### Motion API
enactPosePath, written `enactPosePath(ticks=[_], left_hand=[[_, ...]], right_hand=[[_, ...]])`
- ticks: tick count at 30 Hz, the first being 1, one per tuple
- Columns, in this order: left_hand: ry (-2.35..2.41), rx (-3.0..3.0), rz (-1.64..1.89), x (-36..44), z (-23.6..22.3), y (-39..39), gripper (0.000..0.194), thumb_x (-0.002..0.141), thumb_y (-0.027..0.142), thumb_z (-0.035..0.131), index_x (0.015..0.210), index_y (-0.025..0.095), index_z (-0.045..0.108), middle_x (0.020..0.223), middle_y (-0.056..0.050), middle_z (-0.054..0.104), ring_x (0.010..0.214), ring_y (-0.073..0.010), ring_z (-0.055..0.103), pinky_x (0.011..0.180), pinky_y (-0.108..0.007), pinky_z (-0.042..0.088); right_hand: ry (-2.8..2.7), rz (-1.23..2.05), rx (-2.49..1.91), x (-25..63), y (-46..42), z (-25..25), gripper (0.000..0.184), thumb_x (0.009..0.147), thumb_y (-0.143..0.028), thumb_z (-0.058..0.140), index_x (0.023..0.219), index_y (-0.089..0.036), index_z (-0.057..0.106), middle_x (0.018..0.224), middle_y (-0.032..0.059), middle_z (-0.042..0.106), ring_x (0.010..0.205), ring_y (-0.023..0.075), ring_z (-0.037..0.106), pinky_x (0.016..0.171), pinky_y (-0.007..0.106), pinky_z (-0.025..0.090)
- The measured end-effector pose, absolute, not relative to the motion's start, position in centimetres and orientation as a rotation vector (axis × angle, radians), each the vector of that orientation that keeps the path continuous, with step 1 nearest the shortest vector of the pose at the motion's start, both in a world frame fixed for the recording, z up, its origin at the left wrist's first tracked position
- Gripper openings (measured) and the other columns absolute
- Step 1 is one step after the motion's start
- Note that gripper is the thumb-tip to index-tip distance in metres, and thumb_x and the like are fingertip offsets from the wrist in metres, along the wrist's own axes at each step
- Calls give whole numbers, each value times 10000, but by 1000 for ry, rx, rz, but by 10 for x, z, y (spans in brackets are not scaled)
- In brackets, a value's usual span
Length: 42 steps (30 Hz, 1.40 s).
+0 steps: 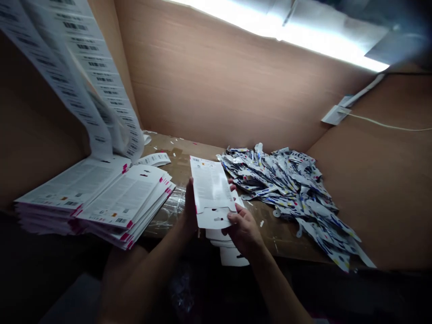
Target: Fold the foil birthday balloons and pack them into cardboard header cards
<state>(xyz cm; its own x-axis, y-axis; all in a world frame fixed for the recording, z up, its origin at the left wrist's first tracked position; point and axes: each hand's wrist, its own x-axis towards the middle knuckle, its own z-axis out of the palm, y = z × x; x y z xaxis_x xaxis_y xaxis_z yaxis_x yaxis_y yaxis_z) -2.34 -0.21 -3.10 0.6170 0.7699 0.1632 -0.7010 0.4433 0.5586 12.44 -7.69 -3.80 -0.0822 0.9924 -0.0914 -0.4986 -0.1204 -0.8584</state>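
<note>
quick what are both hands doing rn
Left hand: closed on a white printed cardboard packaging card.
Right hand: closed on that card's lower edge.

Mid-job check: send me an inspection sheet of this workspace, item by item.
surface: worn wooden table, clear tape on it at left
job's things: printed card held up; card stacks at left; heap of printed packaging at right
clutter: paper scraps
grips: left hand and right hand both on the card
cables: white cable on the right wall
surroundings: cardboard walls, lamp, hanging barcode sheets
</note>
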Motion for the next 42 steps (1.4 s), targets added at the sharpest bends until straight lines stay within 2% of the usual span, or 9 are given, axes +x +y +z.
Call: enactPosePath(ticks=[5, 11, 16, 19, 21, 26, 30, 33, 42], left_hand=[[140, 575, 907, -27, -36, -12, 1115, 745, 974, 389, 1441, 121, 568, 1352, -224, 679, 1323, -490, 570, 1047, -639, 488], [215, 516, 1046, -26, -45, -11, 955, 825, 858, 463, 1460, 152, 556, 1286, -185, 722, 1280, -451, 622, 1062, -625, 500], [273, 462, 1173, -42, -56, 6, 877, 824, 767, 546, 1503, 213, 514, 1289, -153, 725, 1271, -431, 632, 1033, -678, 504], [329, 445, 1225, -50, -59, 10, 864, 836, 776, 529, 1520, 250, 487, 1312, -141, 716, 1303, -418, 611, 1021, -692, 506], [356, 457, 1229, -51, -59, 8, 887, 831, 802, 514, 1513, 234, 491, 1330, -151, 704, 1322, -418, 595, 1016, -686, 514], [398, 518, 1204, -52, -56, 1, 953, 807, 851, 486, 1513, 211, 484, 1363, -168, 678, 1334, -426, 586, 1015, -678, 521], [400, 545, 1238, -55, -56, 1, 925, 832, 852, 456, 1527, 242, 466, 1348, -151, 687, 1330, -421, 589, 1003, -659, 531], [403, 576, 1255, -54, -57, 4, 919, 847, 861, 418, 1521, 239, 477, 1332, -150, 693, 1310, -420, 602, 987, -644, 540], [533, 679, 1217, -38, -70, 6, 947, 819, 891, 407, 1464, 209, 526, 1335, -163, 687, 1219, -406, 656, 920, -601, 570]], right_hand=[[-867, 1351, -1036, 112, -77, -49, 378, 913, -489, 707, 1148, -201, 640, 701, -39, 591, 475, 91, 470, 375, 205, 430], [-1075, 1164, -1282, 105, -76, -58, 528, 952, -719, 529, 907, -205, 641, 513, -55, 481, 378, 125, 445, 346, 239, 363], [-1442, 594, -1356, 180, -27, -46, 414, 972, -577, 574, 1095, -201, 698, 976, 97, 730, 885, 252, 684, 796, 371, 556], [-1563, -135, -1673, 253, 23, -36, 516, 881, -384, 665, 1333, -141, 610, 1372, 215, 621, 1231, 365, 548, 1019, 501, 444], [-1788, -303, -1830, 287, 49, -34, 442, 859, -270, 610, 1272, -115, 645, 1345, 235, 638, 1206, 375, 539, 1014, 517, 405], [-2095, -323, -1791, 288, 46, -52, 224, 903, -218, 525, 1007, -155, 713, 1104, 184, 731, 1130, 332, 583, 1079, 509, 337], [-2467, -174, -1512, 272, 8, -67, 517, 895, -393, 660, 1354, -156, 621, 1528, 176, 540, 1428, 355, 437, 1171, 494, 323], [-2628, -2, -1455, 278, -13, -73, 661, 919, -450, 657, 1507, -183, 514, 1609, 161, 459, 1486, 340, 397, 1186, 504, 339], [-2506, -187, -1499, 283, -33, -84, 433, 855, -60, 526, 1238, -180, 688, 1237, 146, 730, 1137, 307, 630, 974, 414, 499]])
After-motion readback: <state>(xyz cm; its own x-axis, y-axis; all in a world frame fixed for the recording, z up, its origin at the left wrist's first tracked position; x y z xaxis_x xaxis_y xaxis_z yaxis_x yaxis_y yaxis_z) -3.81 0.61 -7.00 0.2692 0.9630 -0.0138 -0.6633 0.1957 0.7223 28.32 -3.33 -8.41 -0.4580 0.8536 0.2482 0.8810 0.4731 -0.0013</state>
